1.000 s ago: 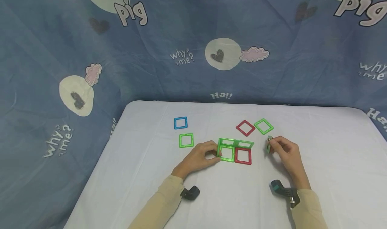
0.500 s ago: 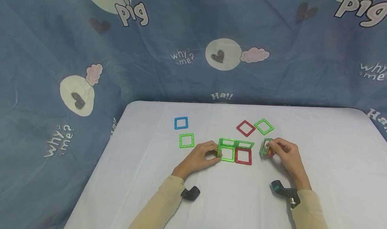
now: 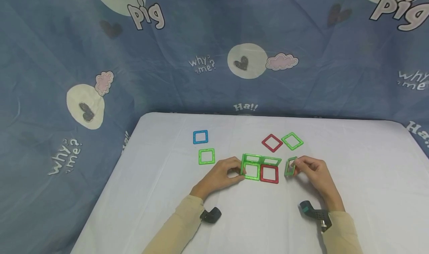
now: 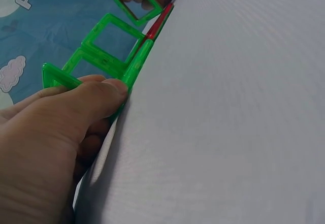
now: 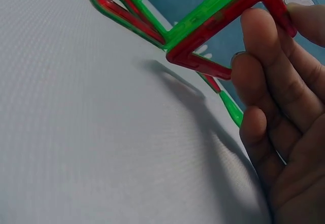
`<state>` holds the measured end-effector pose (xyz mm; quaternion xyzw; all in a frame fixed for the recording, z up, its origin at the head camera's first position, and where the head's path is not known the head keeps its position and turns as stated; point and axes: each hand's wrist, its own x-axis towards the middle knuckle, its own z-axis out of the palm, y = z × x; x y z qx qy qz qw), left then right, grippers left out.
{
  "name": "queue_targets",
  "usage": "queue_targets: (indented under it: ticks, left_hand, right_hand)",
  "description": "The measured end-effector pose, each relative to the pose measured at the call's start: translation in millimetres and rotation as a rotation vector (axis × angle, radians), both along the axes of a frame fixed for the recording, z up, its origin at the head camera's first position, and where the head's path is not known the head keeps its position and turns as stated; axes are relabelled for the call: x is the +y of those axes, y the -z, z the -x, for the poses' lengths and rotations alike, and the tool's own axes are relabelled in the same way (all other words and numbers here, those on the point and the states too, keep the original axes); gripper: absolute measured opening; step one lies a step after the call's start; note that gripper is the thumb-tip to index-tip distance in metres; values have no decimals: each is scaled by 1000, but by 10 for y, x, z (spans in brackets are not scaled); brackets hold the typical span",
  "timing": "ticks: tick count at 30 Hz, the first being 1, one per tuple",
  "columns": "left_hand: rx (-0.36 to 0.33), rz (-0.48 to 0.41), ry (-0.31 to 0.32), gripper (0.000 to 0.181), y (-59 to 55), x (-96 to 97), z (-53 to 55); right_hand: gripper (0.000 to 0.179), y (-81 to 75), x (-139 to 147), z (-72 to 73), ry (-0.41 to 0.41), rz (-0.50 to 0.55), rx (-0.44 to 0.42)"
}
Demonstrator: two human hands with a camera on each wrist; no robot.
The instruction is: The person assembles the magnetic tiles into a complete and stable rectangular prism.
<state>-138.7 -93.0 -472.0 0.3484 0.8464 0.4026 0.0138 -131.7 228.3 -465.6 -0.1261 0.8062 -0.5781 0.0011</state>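
Square magnetic tiles are joined into a small structure. In the head view, a green tile (image 3: 259, 172) and a red tile (image 3: 277, 174) lie side by side, with two green tiles (image 3: 272, 158) raised along their far edges. Another green tile stands at the left end. There, my left hand (image 3: 222, 174) pinches the structure, its thumb (image 4: 109, 93) against a green edge. Just right of the red tile, my right hand (image 3: 315, 172) pinches a loose tile (image 3: 286, 167) upright by one side. That tile looks green in the left wrist view and red (image 5: 218, 23) in the right wrist view.
Behind the structure, a red tile (image 3: 266, 146) and a green tile (image 3: 287, 142) lie flat. To the left are a blue tile (image 3: 194, 137) and a green tile (image 3: 200, 157). A white cloth (image 3: 254, 220) covers the table, backed by a blue printed curtain (image 3: 187, 90).
My right hand has moved slightly left, bringing its tile closer to the red tile and turning its face more into the head view. My left hand keeps its hold.
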Motion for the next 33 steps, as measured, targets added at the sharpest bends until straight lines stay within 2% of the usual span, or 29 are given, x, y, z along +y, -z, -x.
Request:
queue_targets:
  ticks: [8, 16, 22, 29, 33]
  left_hand:
    - [16, 17, -9, 14, -9, 6, -17]
    - [28, 30, -20, 15, -8, 14, -17]
    - [23, 13, -15, 16, -15, 8, -18]
    - [-1, 18, -21, 16, 7, 4, -8]
    - [9, 7, -8, 16, 11, 0, -6]
  right_hand:
    - [22, -17, -22, -3, 19, -88, 1]
    - [21, 5, -12, 13, -4, -89, 31]
    - [22, -9, -28, 11, -24, -78, -9]
    - [20, -33, -60, 6, -85, -70, 3]
    - [20, -29, -74, 0, -95, -98, -6]
